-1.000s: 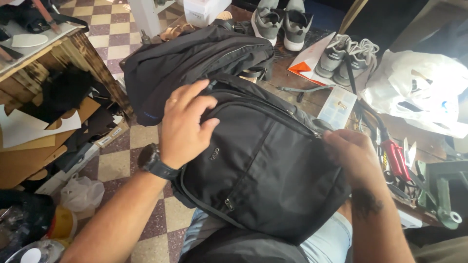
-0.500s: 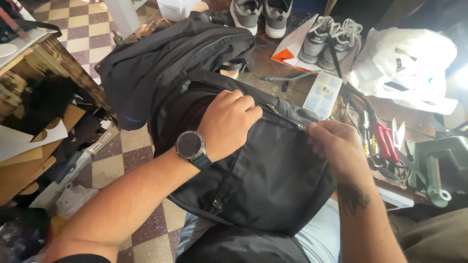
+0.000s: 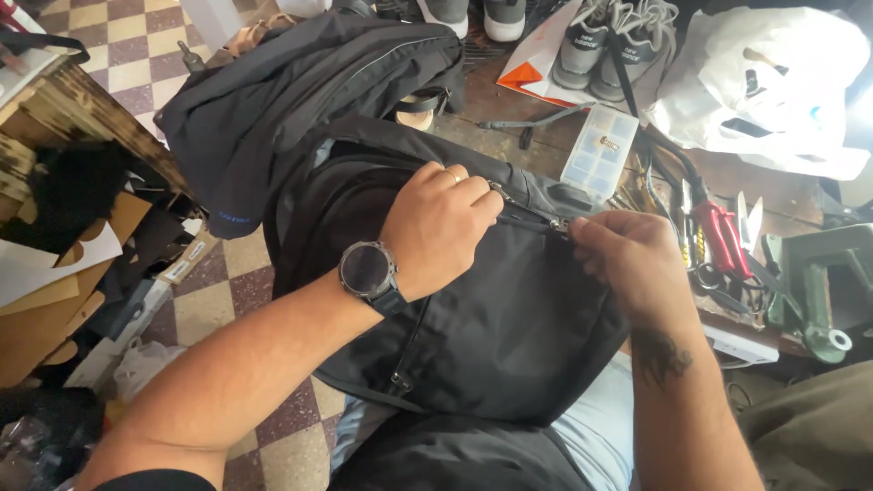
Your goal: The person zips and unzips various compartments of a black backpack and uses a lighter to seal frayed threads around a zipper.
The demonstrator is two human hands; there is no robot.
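Note:
A black backpack lies across my lap. My left hand, with a dark watch on its wrist, grips the backpack's fabric beside the zipper line near the top. My right hand pinches the zipper pull on the same line, fingers closed around it. The two hands sit close together, a short gap apart. A second black bag lies just beyond the backpack on the bench edge.
On the wooden bench sit a clear compartment box, grey sneakers, a white plastic bag, red-handled pliers and a green metal tool. Cardboard scraps cover the checkered floor at left.
My left hand slid from flat on the backpack's front up to the zipper line and closed on the fabric. My right hand moved up to meet it at the zipper pull.

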